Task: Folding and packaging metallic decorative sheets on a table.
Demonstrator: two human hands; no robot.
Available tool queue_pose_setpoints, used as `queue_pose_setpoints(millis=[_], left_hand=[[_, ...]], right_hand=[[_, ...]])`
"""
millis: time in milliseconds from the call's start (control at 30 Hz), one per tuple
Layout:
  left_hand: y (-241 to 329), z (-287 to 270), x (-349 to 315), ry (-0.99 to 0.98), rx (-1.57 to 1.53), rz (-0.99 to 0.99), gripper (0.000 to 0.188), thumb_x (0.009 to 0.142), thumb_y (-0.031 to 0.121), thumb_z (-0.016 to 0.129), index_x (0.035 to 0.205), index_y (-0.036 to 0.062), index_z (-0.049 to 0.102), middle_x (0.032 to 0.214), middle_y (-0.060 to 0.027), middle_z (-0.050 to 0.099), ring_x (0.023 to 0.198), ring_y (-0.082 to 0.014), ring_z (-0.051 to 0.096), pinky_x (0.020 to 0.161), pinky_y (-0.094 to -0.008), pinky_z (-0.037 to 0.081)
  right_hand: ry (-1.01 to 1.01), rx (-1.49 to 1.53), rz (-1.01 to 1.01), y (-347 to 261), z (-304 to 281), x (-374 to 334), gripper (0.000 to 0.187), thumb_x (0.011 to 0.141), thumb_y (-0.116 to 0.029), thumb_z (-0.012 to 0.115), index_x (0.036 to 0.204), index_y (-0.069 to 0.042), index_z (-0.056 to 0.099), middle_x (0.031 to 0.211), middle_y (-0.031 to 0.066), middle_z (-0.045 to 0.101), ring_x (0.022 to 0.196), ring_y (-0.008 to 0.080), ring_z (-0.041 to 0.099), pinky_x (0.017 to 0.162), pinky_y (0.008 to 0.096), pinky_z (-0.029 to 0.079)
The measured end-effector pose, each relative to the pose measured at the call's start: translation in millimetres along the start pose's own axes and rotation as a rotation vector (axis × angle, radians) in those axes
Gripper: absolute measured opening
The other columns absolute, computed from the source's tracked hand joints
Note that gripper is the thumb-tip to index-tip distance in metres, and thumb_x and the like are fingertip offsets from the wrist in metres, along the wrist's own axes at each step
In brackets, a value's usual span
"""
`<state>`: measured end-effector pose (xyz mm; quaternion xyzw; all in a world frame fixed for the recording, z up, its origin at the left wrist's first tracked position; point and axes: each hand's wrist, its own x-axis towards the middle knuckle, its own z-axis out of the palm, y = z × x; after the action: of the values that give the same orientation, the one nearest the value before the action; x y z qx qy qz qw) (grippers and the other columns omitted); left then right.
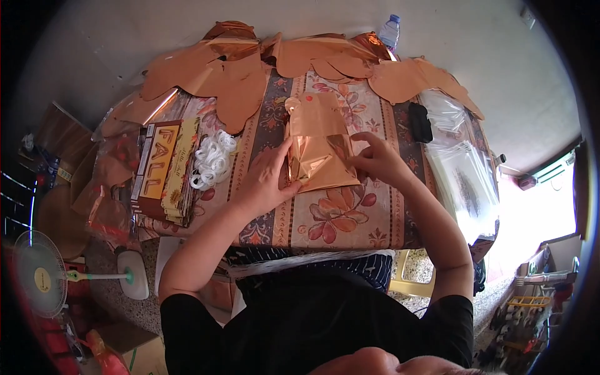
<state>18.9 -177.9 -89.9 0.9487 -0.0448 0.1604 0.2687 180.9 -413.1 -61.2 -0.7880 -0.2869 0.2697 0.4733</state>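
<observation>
A folded copper-coloured foil balloon (319, 144) lies flat on the table in front of me, its lower half shiny and creased, a small red spot near its top. My left hand (269, 178) rests along its left side, fingers stretched and thumb apart near the lower left corner. On the opposite side, my right hand (378, 164) has bent fingers, with thumb and fingertips closed at the balloon's right edge.
More flat copper foil balloons (240, 78) spread along the table's far side. Printed banner cards (156, 165) and a white ribbon bundle (214, 159) lie left. A black object (419, 123) and clear plastic packets (459, 175) sit right. A bottle (390, 32) stands behind; a fan (42, 275) stands lower left.
</observation>
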Motion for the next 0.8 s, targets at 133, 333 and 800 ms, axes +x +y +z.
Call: queue_pose_setpoints(millis=[133,333,800], left_hand=[[0,0,1,0.017,-0.001,0.031,0.089,0.078,0.024,0.076,0.148,0.0082,0.023,0.125,-0.0210,0.051,0.116,-0.0372,0.052,0.107,-0.0453,0.037],[1,0,1,0.010,-0.013,0.014,0.089,0.078,0.023,0.075,0.147,0.0075,0.023,0.122,-0.0204,0.053,0.114,-0.0360,0.053,0.105,-0.0453,0.038],[-3,1,-1,0.025,-0.024,0.043,0.077,0.084,0.026,0.068,0.145,0.0028,0.026,0.122,-0.0203,0.053,0.111,-0.0364,0.053,0.102,-0.0448,0.038]], right_hand=[[0.108,-0.063,0.002,6,-8,0,0.040,0.088,-0.013,0.065,0.122,0.000,0.051,0.076,0.0089,0.066,0.060,0.0130,0.062,0.051,0.0248,0.045],[0.344,-0.715,-0.584,-6,29,-8,0.036,0.087,-0.017,0.063,0.118,0.000,0.058,0.129,0.0193,0.052,0.113,0.0331,0.057,0.092,0.0403,0.047],[0.078,-0.922,-0.454,7,56,-5,0.073,0.094,-0.040,0.051,0.146,0.005,0.026,0.152,0.0244,0.027,0.145,0.0354,0.017,0.119,0.0450,0.012]])
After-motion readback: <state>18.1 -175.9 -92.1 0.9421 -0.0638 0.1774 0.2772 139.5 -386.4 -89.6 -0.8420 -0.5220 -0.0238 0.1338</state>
